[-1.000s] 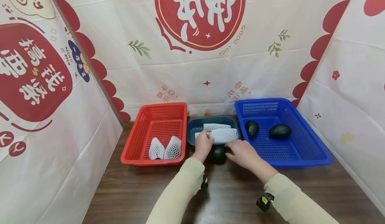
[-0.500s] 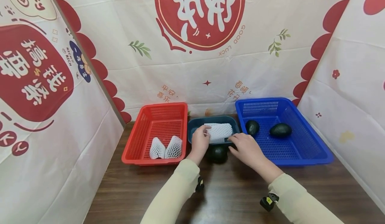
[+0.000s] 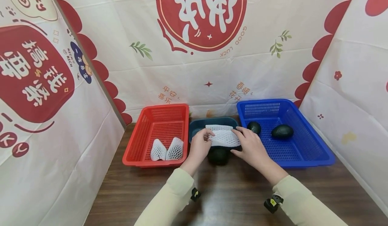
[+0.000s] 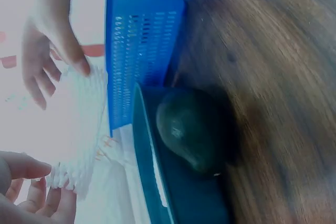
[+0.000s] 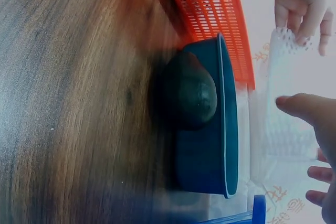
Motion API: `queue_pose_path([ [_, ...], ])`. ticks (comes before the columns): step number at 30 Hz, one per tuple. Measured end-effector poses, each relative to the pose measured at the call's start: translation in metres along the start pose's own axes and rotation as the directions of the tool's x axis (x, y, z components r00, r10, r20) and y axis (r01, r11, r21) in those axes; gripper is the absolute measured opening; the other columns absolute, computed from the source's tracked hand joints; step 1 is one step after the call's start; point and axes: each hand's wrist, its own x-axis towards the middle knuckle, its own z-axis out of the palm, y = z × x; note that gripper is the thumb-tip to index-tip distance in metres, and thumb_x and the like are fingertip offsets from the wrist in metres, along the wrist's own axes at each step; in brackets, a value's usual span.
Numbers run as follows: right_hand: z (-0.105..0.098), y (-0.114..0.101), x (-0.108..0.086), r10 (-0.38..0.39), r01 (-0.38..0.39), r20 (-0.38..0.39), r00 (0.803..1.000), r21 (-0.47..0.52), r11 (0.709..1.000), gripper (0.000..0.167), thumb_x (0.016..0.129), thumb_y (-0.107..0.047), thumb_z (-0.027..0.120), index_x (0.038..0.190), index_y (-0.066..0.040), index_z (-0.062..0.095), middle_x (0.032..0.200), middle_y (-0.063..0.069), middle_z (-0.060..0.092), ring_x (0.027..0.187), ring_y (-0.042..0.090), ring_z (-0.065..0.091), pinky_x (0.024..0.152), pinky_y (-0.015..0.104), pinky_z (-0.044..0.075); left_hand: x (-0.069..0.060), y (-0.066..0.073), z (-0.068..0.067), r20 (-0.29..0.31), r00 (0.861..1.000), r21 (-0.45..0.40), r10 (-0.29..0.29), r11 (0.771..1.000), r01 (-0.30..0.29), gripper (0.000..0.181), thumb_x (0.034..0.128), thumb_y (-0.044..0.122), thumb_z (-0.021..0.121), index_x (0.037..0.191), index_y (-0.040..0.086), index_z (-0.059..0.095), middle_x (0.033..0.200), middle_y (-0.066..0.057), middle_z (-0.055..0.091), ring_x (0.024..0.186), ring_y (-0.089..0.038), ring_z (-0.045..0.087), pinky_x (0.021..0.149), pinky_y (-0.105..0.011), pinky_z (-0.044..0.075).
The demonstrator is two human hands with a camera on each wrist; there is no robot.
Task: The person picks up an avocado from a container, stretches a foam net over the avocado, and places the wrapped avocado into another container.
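Note:
A white foam net sleeve (image 3: pixel 225 138) is held up over the dark teal tray (image 3: pixel 197 124). My left hand (image 3: pixel 200 146) pinches its left end between thumb and fingers, as the left wrist view also shows. At the other end is my right hand (image 3: pixel 251 146), thumb and fingers spread; in the right wrist view its straight thumb (image 5: pixel 302 107) lies against the sleeve's side. A second foam sleeve (image 3: pixel 219 127) shows behind the first, in the tray. Below the hands, a dark green avocado (image 4: pixel 189 129) lies on the wooden table against the tray's near wall.
To the left stands a red basket (image 3: pixel 133 145) holding two sleeved fruits (image 3: pixel 174 149). A blue basket (image 3: pixel 315 145) on the right holds two bare avocados (image 3: pixel 282 131). Printed white cloth (image 3: pixel 194 71) walls the table at the back and both sides.
The foam sleeve has come up from the tray, gripped by my left hand. My right hand has moved from beside the avocado to the sleeve's right end. The avocado has stayed put.

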Motion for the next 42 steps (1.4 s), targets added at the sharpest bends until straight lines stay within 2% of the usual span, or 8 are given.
queue_pose_path([
  [6, 0.005, -0.003, 0.000, 0.019, -0.019, 0.022, 1.000, -0.003, 1.000, 0.091, 0.064, -0.031, 0.092, 0.139, -0.003, 0.048, 0.136, 0.021, 0.050, 0.123, 0.042, 0.046, 0.100, 0.062, 0.035, -0.012, 0.006, -0.007, 0.040, 0.998, -0.060, 0.054, 0.997, -0.052, 0.025, 0.0851, -0.008, 0.061, 0.095, 0.013, 0.069, 0.096, -0.004, 0.065, 0.086, -0.017, 0.058, 0.075, -0.028, 0.052],
  [17, 0.007, -0.010, -0.001, 0.008, -0.008, 0.002, 1.000, 0.007, 1.000, 0.069, 0.068, -0.014, 0.089, 0.126, -0.006, 0.054, 0.110, 0.012, 0.058, 0.095, 0.030, 0.059, 0.082, 0.049, 0.049, -0.026, 0.008, -0.015, 0.058, 0.998, -0.109, 0.019, 0.994, -0.013, 0.029, 0.0834, -0.004, 0.068, 0.108, 0.012, 0.068, 0.109, -0.006, 0.060, 0.096, -0.021, 0.061, 0.083, -0.033, 0.054],
  [22, 0.006, -0.016, -0.001, 0.021, -0.022, 0.018, 1.000, 0.010, 1.000, 0.063, 0.069, -0.013, 0.088, 0.124, -0.007, 0.056, 0.107, 0.010, 0.059, 0.092, 0.029, 0.060, 0.081, 0.048, 0.051, -0.032, 0.008, -0.016, 0.057, 0.998, 0.033, 0.041, 0.999, -0.043, 0.056, 0.0783, 0.007, 0.080, 0.129, 0.015, 0.058, 0.126, -0.009, 0.048, 0.115, -0.026, 0.051, 0.091, -0.039, 0.050],
  [26, 0.007, -0.022, -0.001, 0.025, -0.025, 0.051, 0.998, 0.001, 1.000, 0.060, 0.072, -0.013, 0.086, 0.124, -0.006, 0.058, 0.107, 0.010, 0.060, 0.091, 0.029, 0.061, 0.080, 0.047, 0.051, -0.034, 0.004, -0.013, 0.100, 0.990, 0.215, 0.098, 0.970, -0.118, 0.073, 0.0749, 0.018, 0.086, 0.138, 0.019, 0.050, 0.138, -0.005, 0.041, 0.126, -0.025, 0.042, 0.096, -0.039, 0.047],
  [31, 0.009, -0.030, -0.003, 0.013, -0.012, 0.081, 0.997, -0.003, 1.000, 0.052, 0.075, -0.013, 0.083, 0.121, -0.006, 0.059, 0.108, 0.009, 0.060, 0.088, 0.026, 0.062, 0.077, 0.044, 0.053, -0.033, -0.001, -0.008, 0.129, 0.981, 0.368, 0.143, 0.912, -0.182, 0.076, 0.0749, 0.021, 0.086, 0.141, 0.023, 0.047, 0.149, -0.006, 0.032, 0.133, -0.026, 0.036, 0.098, -0.043, 0.046],
  [33, 0.009, -0.033, -0.004, 0.003, -0.003, 0.090, 0.996, 0.002, 1.000, 0.050, 0.076, -0.013, 0.083, 0.120, -0.007, 0.060, 0.107, 0.009, 0.060, 0.087, 0.024, 0.062, 0.075, 0.041, 0.054, -0.032, -0.002, -0.008, 0.137, 0.976, 0.451, 0.172, 0.866, -0.216, 0.076, 0.0745, 0.023, 0.086, 0.140, 0.024, 0.048, 0.152, -0.006, 0.029, 0.136, -0.028, 0.033, 0.101, -0.046, 0.043],
  [40, 0.009, -0.041, -0.007, -0.135, 0.141, 0.105, 0.985, -0.046, 0.989, 0.055, 0.073, -0.018, 0.086, 0.120, -0.009, 0.060, 0.107, 0.008, 0.060, 0.086, 0.022, 0.061, 0.075, 0.039, 0.054, -0.031, 0.000, -0.006, 0.273, 0.915, 0.704, 0.296, 0.587, -0.400, 0.080, 0.0709, 0.034, 0.088, 0.139, 0.023, 0.049, 0.147, -0.005, 0.042, 0.140, -0.031, 0.028, 0.112, -0.052, 0.024],
  [42, 0.009, -0.042, -0.008, -0.189, 0.194, 0.089, 0.978, -0.063, 0.979, 0.056, 0.071, -0.019, 0.088, 0.119, -0.008, 0.060, 0.105, 0.007, 0.059, 0.086, 0.022, 0.060, 0.075, 0.039, 0.054, -0.032, 0.002, -0.005, 0.311, 0.901, 0.728, 0.301, 0.534, -0.430, 0.081, 0.0699, 0.038, 0.088, 0.139, 0.024, 0.049, 0.144, -0.004, 0.047, 0.140, -0.030, 0.030, 0.113, -0.053, 0.021],
])
